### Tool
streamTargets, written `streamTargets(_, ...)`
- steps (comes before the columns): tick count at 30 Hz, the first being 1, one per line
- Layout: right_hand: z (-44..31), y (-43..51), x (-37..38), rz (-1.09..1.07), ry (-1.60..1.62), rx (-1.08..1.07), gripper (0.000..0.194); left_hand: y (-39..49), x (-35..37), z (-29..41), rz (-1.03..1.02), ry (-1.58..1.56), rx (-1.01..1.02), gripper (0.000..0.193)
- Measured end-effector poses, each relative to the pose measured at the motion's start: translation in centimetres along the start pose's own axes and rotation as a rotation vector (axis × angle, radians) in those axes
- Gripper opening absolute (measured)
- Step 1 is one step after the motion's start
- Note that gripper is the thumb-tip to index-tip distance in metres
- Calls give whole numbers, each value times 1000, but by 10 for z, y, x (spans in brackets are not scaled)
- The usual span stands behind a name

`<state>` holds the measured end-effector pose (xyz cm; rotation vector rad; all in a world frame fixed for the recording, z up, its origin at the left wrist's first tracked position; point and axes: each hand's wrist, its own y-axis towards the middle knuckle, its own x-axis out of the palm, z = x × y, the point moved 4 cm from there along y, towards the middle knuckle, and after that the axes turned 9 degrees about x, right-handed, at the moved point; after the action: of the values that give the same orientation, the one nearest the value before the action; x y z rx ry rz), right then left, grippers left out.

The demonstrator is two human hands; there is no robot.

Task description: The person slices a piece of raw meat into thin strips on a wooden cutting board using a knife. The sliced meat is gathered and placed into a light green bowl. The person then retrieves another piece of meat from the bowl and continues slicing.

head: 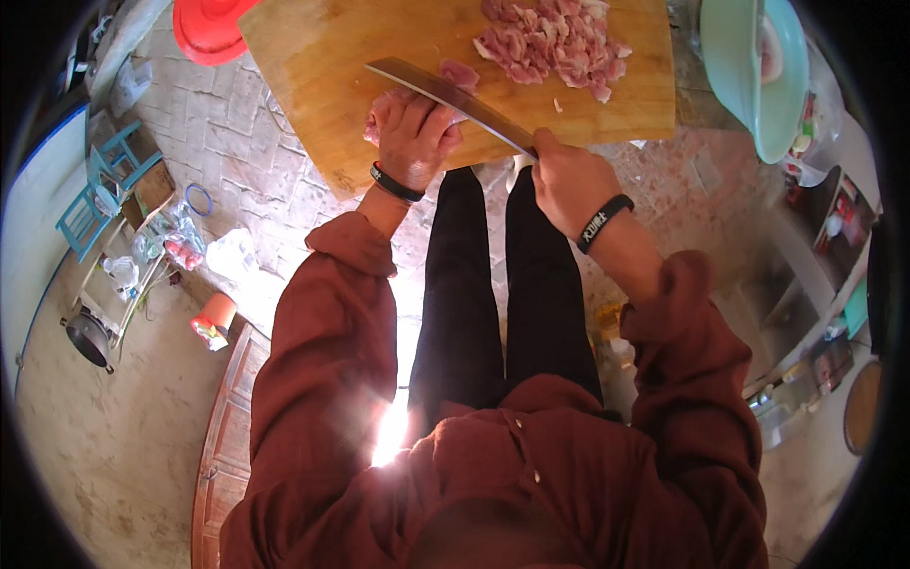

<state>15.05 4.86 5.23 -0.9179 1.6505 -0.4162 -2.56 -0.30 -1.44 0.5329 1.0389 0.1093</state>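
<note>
A wooden cutting board (327, 78) lies before me. My left hand (416, 142) presses a piece of raw meat (375, 124) against it, near the board's front edge. In my right hand (576, 181) is the handle of a cleaver (455, 99), its long blade slanting up to the left, over or against the fingertips of my left hand. Just beyond the blade lies a cut slice of meat (460, 75). A heap of sliced raw meat (551, 46) sits farther back on the board, with a small scrap in front of it. My left fingertips are partly hidden by the blade.
A red plastic basin or lid (210, 28) is at the board's back left. Right of the board stand pale green plastic basins (778, 85), one with a piece of meat inside. Blue chairs (85, 213), plastic bags (231, 254) and an orange container (217, 311) are at the left.
</note>
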Motion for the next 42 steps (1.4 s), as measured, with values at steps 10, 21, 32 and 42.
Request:
streamTargets(10, -26, 41, -3, 90, 139, 55, 21, 0, -5, 2, -2, -77, -35, 36)
streamTargets(21, 8, -10, -17, 192, 264, -96, 13, 17, -17, 15, 19, -74, -144, 37)
streamTargets(32, 10, -17, -2, 68, 51, -67, 16, -7, -9, 8, -86, -61, -114, 31)
streamTargets(42, -17, 2, -2, -62, -13, -1, 15, -11, -6, 4, -74, -133, -133, 29)
